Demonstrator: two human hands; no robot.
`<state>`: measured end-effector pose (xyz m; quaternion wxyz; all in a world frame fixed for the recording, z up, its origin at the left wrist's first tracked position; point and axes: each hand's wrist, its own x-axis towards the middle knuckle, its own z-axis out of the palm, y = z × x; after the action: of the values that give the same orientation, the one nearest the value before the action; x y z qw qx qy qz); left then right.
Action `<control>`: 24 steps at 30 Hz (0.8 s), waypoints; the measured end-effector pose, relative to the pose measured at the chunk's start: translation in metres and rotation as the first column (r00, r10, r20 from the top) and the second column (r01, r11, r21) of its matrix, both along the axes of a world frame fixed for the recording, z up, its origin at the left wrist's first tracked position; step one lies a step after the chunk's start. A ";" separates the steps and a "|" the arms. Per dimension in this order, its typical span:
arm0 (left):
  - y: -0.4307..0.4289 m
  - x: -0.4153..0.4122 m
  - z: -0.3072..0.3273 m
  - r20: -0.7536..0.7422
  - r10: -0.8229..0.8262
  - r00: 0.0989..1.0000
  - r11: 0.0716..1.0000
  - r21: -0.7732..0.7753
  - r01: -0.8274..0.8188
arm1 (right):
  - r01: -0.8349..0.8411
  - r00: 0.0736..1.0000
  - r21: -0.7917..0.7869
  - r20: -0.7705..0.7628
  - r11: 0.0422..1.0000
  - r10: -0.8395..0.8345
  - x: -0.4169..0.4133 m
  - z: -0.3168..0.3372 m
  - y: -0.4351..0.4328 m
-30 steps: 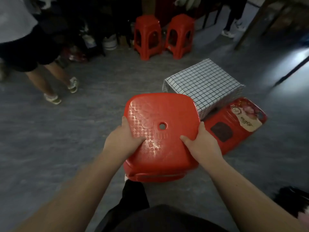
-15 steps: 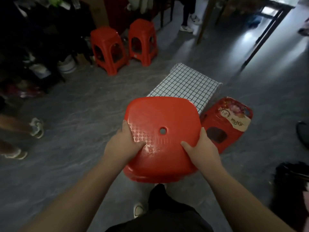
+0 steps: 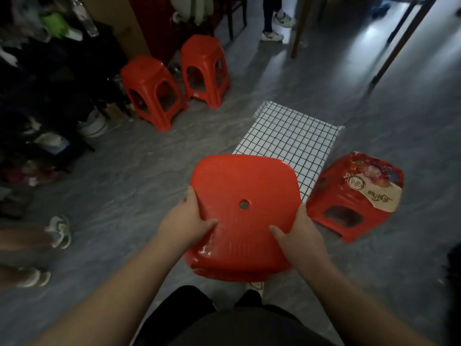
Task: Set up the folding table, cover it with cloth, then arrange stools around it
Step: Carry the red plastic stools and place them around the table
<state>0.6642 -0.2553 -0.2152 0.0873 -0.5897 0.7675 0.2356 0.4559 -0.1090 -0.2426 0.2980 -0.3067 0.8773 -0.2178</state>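
I hold a red plastic stool (image 3: 243, 186) by its seat, seen from above, with a small hole in the middle. My left hand (image 3: 185, 222) grips its left edge and my right hand (image 3: 300, 237) its right edge. Just beyond it stands the low table covered with a white black-grid cloth (image 3: 289, 138). A red stool with a flowered label (image 3: 359, 196) stands to the table's right. Two more red stools (image 3: 152, 89) (image 3: 204, 68) stand at the back left.
Dark clutter, bags and a white bucket (image 3: 93, 123) line the left wall. Other people's feet in sandals (image 3: 59, 231) are at the left, sneakers (image 3: 273, 34) at the back. Legs of a larger table (image 3: 396, 46) cross the upper right. The floor is grey.
My view has swung left and forward, so the table and stools sit more to the right. The held stool stays in both hands, tilted a bit more flat toward me.
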 end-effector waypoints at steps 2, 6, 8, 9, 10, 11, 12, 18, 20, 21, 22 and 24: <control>-0.021 -0.003 -0.005 -0.016 -0.016 1.000 0.999 0.029 0.017 | 0.037 0.999 -0.003 0.016 0.999 -0.037 0.006 -0.004 -0.012; -0.063 -0.009 -0.024 -0.028 -0.095 0.995 0.993 0.072 0.096 | 0.141 0.990 0.032 -0.002 0.989 -0.141 0.015 -0.016 -0.035; -0.085 -0.011 -0.033 -0.045 -0.148 0.988 0.985 0.087 0.151 | 0.206 0.979 0.046 -0.004 0.977 -0.206 0.023 -0.021 -0.047; -0.096 -0.012 -0.038 -0.054 -0.186 0.981 0.977 0.097 0.190 | 0.243 0.970 0.048 -0.005 0.969 -0.243 0.028 -0.024 -0.052; -0.107 -0.012 -0.042 -0.064 -0.224 0.972 0.968 0.103 0.230 | 0.279 0.960 0.051 -0.007 0.959 -0.279 0.035 -0.026 -0.058; -0.118 -0.012 -0.046 -0.071 -0.258 0.964 0.958 0.108 0.264 | 0.315 0.949 0.055 -0.013 0.948 -0.315 0.042 -0.029 -0.064; -0.128 -0.011 -0.050 -0.084 -0.285 0.955 0.950 0.112 0.293 | 0.352 0.936 0.061 -0.019 0.934 -0.351 0.048 -0.032 -0.070; -0.171 -0.015 -0.082 -0.121 -0.396 0.910 0.901 0.140 0.411 | 0.536 0.842 0.078 0.019 0.841 -0.539 0.079 -0.060 -0.096; -0.175 -0.021 -0.101 -0.157 -0.405 0.901 0.893 0.141 0.427 | 0.566 0.821 0.074 0.043 0.821 -0.569 0.080 -0.079 -0.099; -0.176 -0.024 -0.114 -0.162 -0.411 0.897 0.889 0.147 0.433 | 0.575 0.813 0.081 0.055 0.814 -0.579 0.078 -0.092 -0.100; -0.176 -0.028 -0.128 -0.155 -0.416 0.896 0.884 0.161 0.439 | 0.584 0.805 0.093 0.062 0.807 -0.590 0.076 -0.106 -0.100; -0.176 -0.037 -0.165 -0.143 -0.414 0.899 0.879 0.194 0.436 | 0.593 0.796 0.116 0.069 0.797 -0.602 0.069 -0.143 -0.099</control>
<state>0.6276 -0.4314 -0.3799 0.1643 -0.3814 0.8504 0.3229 0.5247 -0.2080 -0.3851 0.2718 0.0109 0.9215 -0.2771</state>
